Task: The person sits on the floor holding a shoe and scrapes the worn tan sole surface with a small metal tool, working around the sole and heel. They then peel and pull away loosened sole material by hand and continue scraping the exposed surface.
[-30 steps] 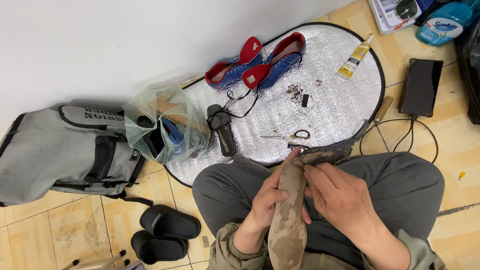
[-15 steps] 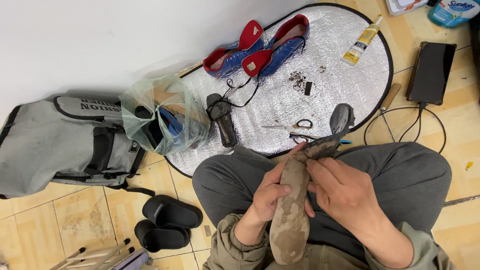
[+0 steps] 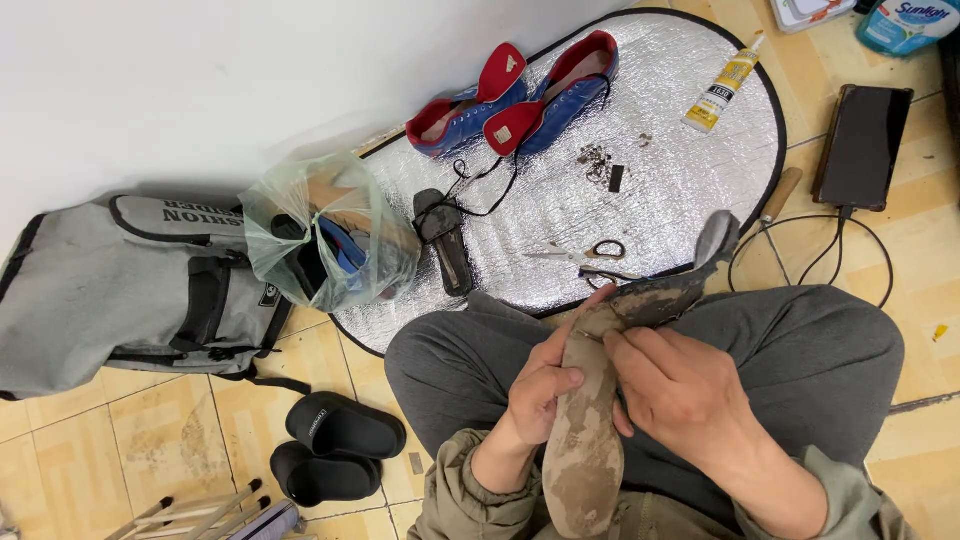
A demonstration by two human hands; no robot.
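Note:
I sit cross-legged in grey trousers and hold a worn, dirt-caked shoe sole upright over my lap. My left hand grips its left edge around the middle. My right hand holds the right side, fingers pressing near the bend where the sole's upper part folds away toward a grey heel end. On the silver round mat in front lie scissors, a yellow glue tube, a black insole and a pair of blue and red shoes.
A grey backpack and a thin green plastic bag sit to the left by the white wall. Black slides rest on the tiled floor. A black phone with its cable and a wooden-handled tool lie at the right.
The view has shifted slightly; both hands keep hold of the sole, with the right fingers moving a little along its upper part.

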